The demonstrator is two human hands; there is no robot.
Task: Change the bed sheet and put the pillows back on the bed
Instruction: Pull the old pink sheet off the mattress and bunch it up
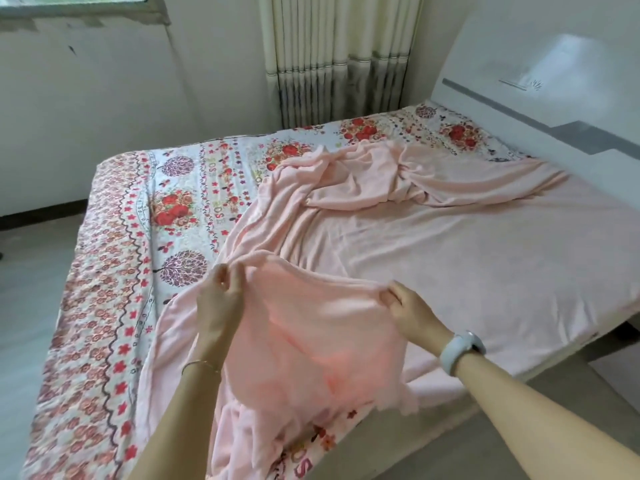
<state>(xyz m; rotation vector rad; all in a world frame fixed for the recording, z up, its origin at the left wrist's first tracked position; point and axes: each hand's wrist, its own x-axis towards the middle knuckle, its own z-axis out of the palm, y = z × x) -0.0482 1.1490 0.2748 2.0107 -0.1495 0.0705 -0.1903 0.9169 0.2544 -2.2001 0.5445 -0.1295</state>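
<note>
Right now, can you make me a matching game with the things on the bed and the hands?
Things:
1. soft pink bed sheet
2. floral red-and-white patterned cover
3. white round wristwatch
4. thin bracelet

States or places:
A. worn on the left wrist
B. lying flat beneath, bare on the bed's far and left parts
C. worn on the right wrist
D. crumpled, its edge pinched by the left hand and right hand

Pairs: 1-D, 2-B, 3-C, 4-A
</note>
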